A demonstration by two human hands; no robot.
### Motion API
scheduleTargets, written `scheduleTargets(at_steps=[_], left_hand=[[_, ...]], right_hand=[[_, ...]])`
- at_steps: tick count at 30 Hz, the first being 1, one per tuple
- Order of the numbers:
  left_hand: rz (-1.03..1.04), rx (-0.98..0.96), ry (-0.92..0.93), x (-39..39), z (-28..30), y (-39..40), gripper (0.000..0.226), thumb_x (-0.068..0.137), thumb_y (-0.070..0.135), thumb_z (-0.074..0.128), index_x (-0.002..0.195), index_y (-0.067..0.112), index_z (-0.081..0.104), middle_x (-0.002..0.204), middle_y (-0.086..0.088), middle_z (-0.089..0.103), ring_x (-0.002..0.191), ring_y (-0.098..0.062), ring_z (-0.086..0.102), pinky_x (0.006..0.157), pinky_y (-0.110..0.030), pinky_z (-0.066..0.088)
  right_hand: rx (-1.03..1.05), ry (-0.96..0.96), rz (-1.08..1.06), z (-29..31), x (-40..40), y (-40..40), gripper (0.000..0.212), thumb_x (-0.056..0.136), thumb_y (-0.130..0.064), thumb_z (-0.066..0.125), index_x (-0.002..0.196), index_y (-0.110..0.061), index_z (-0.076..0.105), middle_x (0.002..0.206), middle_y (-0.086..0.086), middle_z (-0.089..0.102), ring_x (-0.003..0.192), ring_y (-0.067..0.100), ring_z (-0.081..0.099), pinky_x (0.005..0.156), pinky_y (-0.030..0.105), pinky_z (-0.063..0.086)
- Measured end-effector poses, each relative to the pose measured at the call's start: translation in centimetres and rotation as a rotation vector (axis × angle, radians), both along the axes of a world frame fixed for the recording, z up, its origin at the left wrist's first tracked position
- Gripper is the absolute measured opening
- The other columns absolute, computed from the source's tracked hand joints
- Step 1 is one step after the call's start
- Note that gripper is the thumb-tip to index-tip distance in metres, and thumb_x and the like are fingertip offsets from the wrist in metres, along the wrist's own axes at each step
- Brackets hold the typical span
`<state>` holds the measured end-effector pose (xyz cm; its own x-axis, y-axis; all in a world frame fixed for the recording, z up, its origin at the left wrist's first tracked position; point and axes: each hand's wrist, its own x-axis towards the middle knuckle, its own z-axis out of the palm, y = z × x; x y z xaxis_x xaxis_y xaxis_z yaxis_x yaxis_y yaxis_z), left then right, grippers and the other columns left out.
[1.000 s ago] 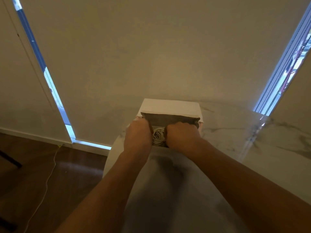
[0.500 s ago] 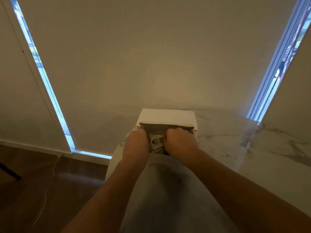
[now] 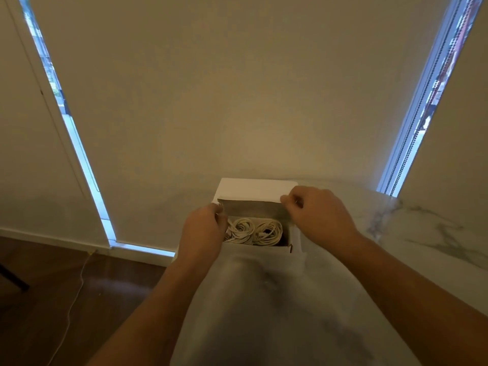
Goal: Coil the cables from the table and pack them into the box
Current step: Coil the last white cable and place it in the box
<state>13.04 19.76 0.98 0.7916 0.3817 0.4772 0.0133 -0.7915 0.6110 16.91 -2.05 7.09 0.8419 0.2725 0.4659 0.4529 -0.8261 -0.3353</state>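
I see both hands, left [image 3: 202, 231] and right [image 3: 319, 212], pinching the lid [image 3: 253, 190] of the box [image 3: 294, 237], coiled cables [image 3: 253, 231] inside.

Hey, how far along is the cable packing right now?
Done: two coiled white cables lie side by side in the box; no loose cables show on the table. In hand: the left hand and right hand pinch the lid corners. Left: closing it.
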Motion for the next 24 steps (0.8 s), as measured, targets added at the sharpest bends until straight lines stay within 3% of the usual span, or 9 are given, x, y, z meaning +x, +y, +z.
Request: scheduleTargets(at_steps=[6,12,15,20,24], left_hand=[[0.088,-0.005,0.010,0.7,1.2,1.5,0.036,0.104,0.026,0.039,0.080,0.008,0.059,0.065,-0.002,0.054,0.067,-0.028,0.054,0.061,-0.033,0.033],[-0.029,-0.117,0.081,2.1,1.8,2.3,0.055,0.104,0.048,0.030,0.087,0.010,0.066,0.080,-0.003,0.070,0.077,-0.020,0.065,0.069,-0.033,0.045],[-0.072,-0.119,0.105,2.6,1.8,2.6,0.052,0.104,0.048,0.034,0.085,0.013,0.067,0.074,0.000,0.071,0.075,-0.018,0.067,0.069,-0.031,0.049],[-0.101,-0.164,0.058,2.9,2.0,2.4,0.033,0.102,0.043,0.045,0.115,0.022,0.066,0.084,0.004,0.072,0.078,-0.008,0.068,0.066,-0.023,0.045],[-0.118,-0.176,0.064,2.9,1.8,2.5,0.036,0.101,0.045,0.045,0.118,0.021,0.067,0.085,0.005,0.073,0.080,-0.010,0.069,0.075,-0.029,0.052]], right_hand=[[0.072,-0.034,-0.107,-0.3,2.6,-1.1,0.031,0.098,-0.049,0.043,0.087,-0.025,0.059,0.079,-0.005,0.060,0.068,0.011,0.055,0.066,0.029,0.044],[-0.021,0.209,-0.115,-1.6,3.7,-0.7,0.047,0.097,-0.061,0.036,0.104,-0.023,0.063,0.099,0.000,0.065,0.083,0.017,0.056,0.078,0.033,0.046],[0.079,0.279,-0.069,-1.6,3.9,-0.2,0.041,0.097,-0.059,0.039,0.095,-0.026,0.064,0.094,-0.002,0.068,0.079,0.014,0.059,0.079,0.032,0.047],[0.238,0.317,-0.031,-1.4,4.3,-0.2,0.030,0.092,-0.057,0.048,0.086,-0.032,0.064,0.085,-0.007,0.072,0.073,0.013,0.065,0.079,0.040,0.058],[0.251,0.334,-0.012,-1.4,3.8,-0.5,0.026,0.094,-0.054,0.050,0.088,-0.033,0.063,0.085,-0.008,0.072,0.065,0.012,0.064,0.076,0.036,0.058]])
